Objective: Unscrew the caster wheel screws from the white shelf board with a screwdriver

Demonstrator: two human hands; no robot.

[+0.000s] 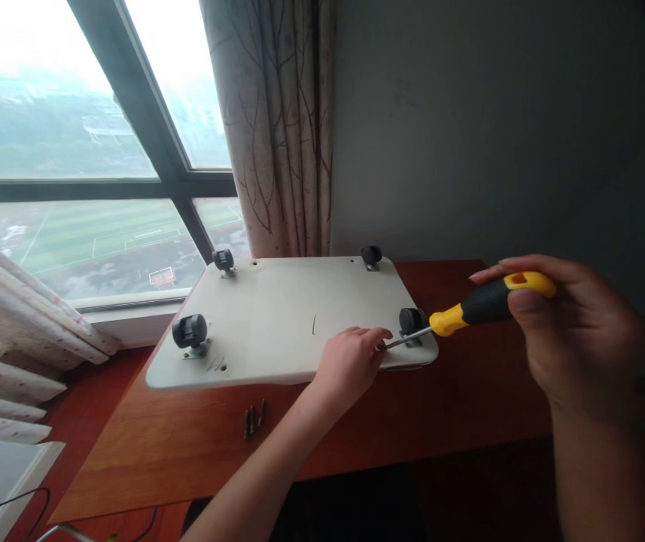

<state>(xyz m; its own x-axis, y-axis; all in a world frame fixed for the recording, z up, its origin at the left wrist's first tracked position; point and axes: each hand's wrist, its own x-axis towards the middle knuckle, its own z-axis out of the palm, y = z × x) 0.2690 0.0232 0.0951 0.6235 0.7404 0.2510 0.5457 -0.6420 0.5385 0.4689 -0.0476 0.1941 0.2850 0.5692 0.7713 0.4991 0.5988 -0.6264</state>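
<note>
My right hand [582, 324] is wrapped round the yellow and black handle of a screwdriver [483, 305]. Its metal shaft slants down to the left, toward the near right part of a white board [277, 316]. At the shaft's tip, the fingers of my left hand [353, 357] are closed together; what they pinch is hidden. Just behind the shaft stands a black caster wheel [411, 321] on a metal plate. Other casters stand at the board's near left [190, 331], far left [223, 260] and far right [371, 257] corners.
The board lies on a reddish-brown wooden table [187, 444]. Three long screws [253, 420] lie in front of it. Small holes show in the board. Behind are a window [62, 105], a patterned curtain [282, 128] and a grey wall [469, 128].
</note>
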